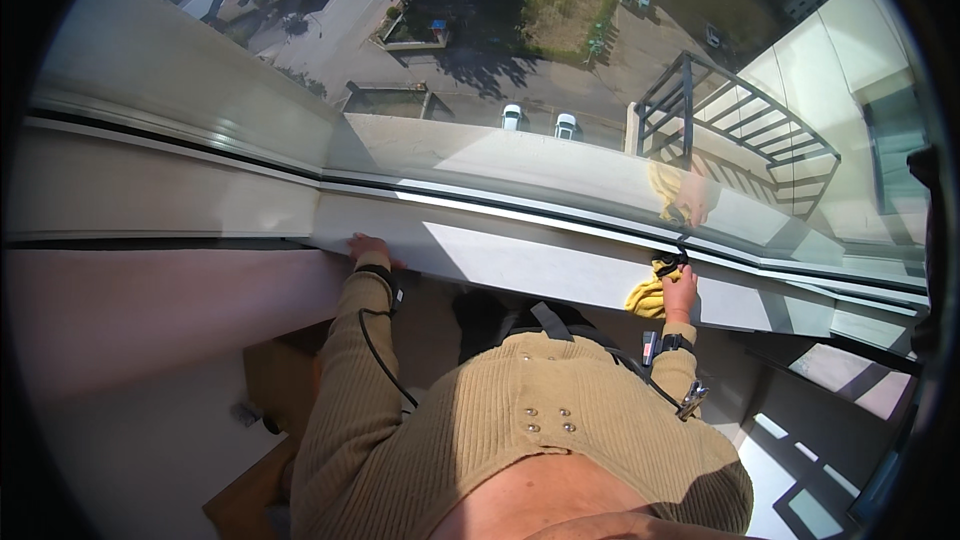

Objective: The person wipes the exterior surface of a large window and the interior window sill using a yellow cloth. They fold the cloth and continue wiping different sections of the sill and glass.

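Observation:
A white window sill (530,262) runs across in front of me. At its right part, my right hand (681,292) is closed around a yellow and black cloth (646,300), which is bunched against the sill near the window's lower frame. My left hand (368,247) rests on the sill's left end, its fingers over the surface and nothing visible in them. Beyond the sill stands the window pane (480,162), where a faint reflection of the right hand and cloth shows. Black bands with cables circle both wrists.
Outside the glass, a dark metal railing (690,105) juts from the building wall, and parked cars stand far below. A pinkish panel (180,310) lies at the left. Wooden furniture (270,390) is low at the left, and a sunlit surface (850,375) at the right.

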`<act>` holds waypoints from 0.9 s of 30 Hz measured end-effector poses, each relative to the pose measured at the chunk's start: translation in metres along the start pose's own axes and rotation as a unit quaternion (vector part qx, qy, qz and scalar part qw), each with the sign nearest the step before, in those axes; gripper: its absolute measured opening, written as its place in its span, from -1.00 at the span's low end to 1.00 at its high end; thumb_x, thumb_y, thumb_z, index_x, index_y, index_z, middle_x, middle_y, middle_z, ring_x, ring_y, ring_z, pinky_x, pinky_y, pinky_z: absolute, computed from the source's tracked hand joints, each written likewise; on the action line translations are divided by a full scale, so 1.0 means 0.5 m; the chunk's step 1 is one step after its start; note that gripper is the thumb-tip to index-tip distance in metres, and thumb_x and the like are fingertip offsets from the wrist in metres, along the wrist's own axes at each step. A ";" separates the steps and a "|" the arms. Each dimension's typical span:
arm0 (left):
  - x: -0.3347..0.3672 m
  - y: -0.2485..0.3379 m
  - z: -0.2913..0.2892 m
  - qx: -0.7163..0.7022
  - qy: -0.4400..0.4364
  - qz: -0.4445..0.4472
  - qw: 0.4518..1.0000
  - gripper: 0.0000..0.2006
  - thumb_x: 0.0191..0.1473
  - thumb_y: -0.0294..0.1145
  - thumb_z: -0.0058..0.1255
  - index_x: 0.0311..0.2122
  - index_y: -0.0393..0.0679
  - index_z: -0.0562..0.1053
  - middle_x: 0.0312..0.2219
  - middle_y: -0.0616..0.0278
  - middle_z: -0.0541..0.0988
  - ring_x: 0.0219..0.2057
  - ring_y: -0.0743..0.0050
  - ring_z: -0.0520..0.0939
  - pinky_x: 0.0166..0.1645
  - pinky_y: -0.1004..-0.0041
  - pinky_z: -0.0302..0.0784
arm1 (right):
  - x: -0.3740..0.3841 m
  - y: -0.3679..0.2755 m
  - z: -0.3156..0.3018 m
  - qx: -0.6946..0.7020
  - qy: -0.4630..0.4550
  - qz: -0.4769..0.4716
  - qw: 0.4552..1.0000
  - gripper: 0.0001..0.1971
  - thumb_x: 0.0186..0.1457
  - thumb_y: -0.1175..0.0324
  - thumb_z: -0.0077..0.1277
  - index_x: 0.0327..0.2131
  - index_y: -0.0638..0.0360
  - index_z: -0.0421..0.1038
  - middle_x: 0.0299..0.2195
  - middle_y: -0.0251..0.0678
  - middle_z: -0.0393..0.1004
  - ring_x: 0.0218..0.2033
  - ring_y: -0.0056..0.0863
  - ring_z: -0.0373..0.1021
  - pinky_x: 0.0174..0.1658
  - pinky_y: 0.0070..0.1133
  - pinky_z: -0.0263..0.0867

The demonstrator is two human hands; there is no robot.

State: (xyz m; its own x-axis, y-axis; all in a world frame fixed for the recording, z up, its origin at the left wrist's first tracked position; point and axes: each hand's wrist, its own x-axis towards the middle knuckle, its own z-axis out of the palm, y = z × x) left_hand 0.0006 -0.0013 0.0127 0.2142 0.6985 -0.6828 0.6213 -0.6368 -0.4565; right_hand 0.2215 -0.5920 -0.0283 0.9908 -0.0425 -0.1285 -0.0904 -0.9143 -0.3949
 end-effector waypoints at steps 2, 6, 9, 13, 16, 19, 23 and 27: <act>-0.006 0.003 -0.005 0.002 -0.003 -0.003 1.000 0.13 -0.49 0.34 0.25 0.16 -0.22 0.17 0.22 -0.10 -0.04 0.21 -0.17 0.04 0.23 0.15 0.11 | 0.012 0.027 0.003 0.013 0.014 0.043 0.999 -0.63 -0.24 0.39 0.10 -0.25 0.15 0.32 -0.29 -0.07 0.36 -0.18 -0.07 0.31 -0.10 -0.34 0.28; -0.016 0.004 -0.018 -0.016 -0.024 -0.006 1.000 0.13 -0.46 0.32 0.25 0.19 -0.22 0.12 0.24 -0.10 -0.10 0.24 -0.19 -0.04 0.23 0.15 0.11 | -0.001 -0.002 0.029 -0.067 0.015 0.012 0.998 -0.54 -0.21 0.36 0.10 -0.12 0.11 0.29 -0.20 -0.05 0.34 -0.14 0.01 0.28 -0.02 -0.26 0.21; -0.024 0.007 -0.025 -0.024 -0.033 -0.002 0.999 0.13 -0.44 0.32 0.24 0.19 -0.22 0.11 0.24 -0.10 -0.13 0.25 -0.21 -0.09 0.24 0.15 0.09 | -0.019 -0.060 0.026 -0.079 -0.062 -0.023 0.995 -0.49 -0.21 0.37 0.12 -0.08 0.10 0.26 -0.18 0.00 0.30 -0.12 0.06 0.26 -0.02 -0.26 0.21; -0.028 0.007 -0.030 -0.022 -0.041 0.002 0.999 0.13 -0.44 0.33 0.23 0.19 -0.22 0.11 0.24 -0.12 -0.14 0.25 -0.23 -0.10 0.24 0.13 0.08 | -0.058 -0.157 0.024 -0.064 -0.135 -0.195 0.969 -0.52 -0.27 0.46 0.12 -0.16 0.10 0.28 -0.26 -0.08 0.29 -0.20 -0.01 0.26 -0.13 -0.29 0.27; -0.023 0.006 -0.030 -0.013 -0.039 0.004 0.999 0.12 -0.43 0.35 0.22 0.18 -0.23 0.13 0.24 -0.15 -0.12 0.24 -0.23 -0.08 0.25 0.12 0.04 | -0.074 -0.238 0.041 -0.062 -0.202 -0.315 0.925 -0.52 -0.31 0.49 0.11 -0.18 0.10 0.27 -0.28 -0.12 0.27 -0.23 -0.05 0.23 -0.16 -0.31 0.27; -0.017 0.004 -0.023 -0.001 -0.028 0.010 1.000 0.12 -0.43 0.37 0.20 0.18 -0.23 0.14 0.23 -0.18 -0.10 0.24 -0.24 -0.06 0.26 0.11 0.00 | -0.074 -0.317 0.069 -0.065 -0.265 -0.386 0.881 -0.54 -0.32 0.48 0.14 -0.21 0.09 0.29 -0.27 -0.13 0.27 -0.23 -0.07 0.24 -0.18 -0.31 0.29; -0.013 0.004 -0.015 0.008 -0.018 0.012 1.000 0.12 -0.43 0.37 0.19 0.18 -0.23 0.14 0.22 -0.20 -0.08 0.23 -0.26 -0.05 0.27 0.10 -0.03 | -0.087 -0.401 0.102 -0.058 -0.300 -0.413 0.858 -0.56 -0.33 0.47 0.15 -0.24 0.09 0.30 -0.26 -0.12 0.28 -0.21 -0.06 0.25 -0.16 -0.33 0.29; -0.015 0.005 -0.015 -0.003 -0.013 0.004 1.000 0.13 -0.46 0.36 0.22 0.18 -0.23 0.14 0.22 -0.19 -0.09 0.23 -0.25 -0.05 0.26 0.09 0.00 | -0.111 -0.465 0.134 -0.063 -0.288 -0.450 0.843 -0.60 -0.31 0.45 0.14 -0.27 0.10 0.30 -0.28 -0.10 0.30 -0.23 -0.07 0.26 -0.16 -0.34 0.28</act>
State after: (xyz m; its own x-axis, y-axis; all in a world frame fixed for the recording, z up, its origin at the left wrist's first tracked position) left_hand 0.0064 -0.0057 0.0209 0.1994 0.6838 -0.7019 0.6236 -0.6411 -0.4474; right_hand 0.1808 -0.3500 0.0098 0.4362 0.8603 -0.2637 0.7185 -0.5095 -0.4735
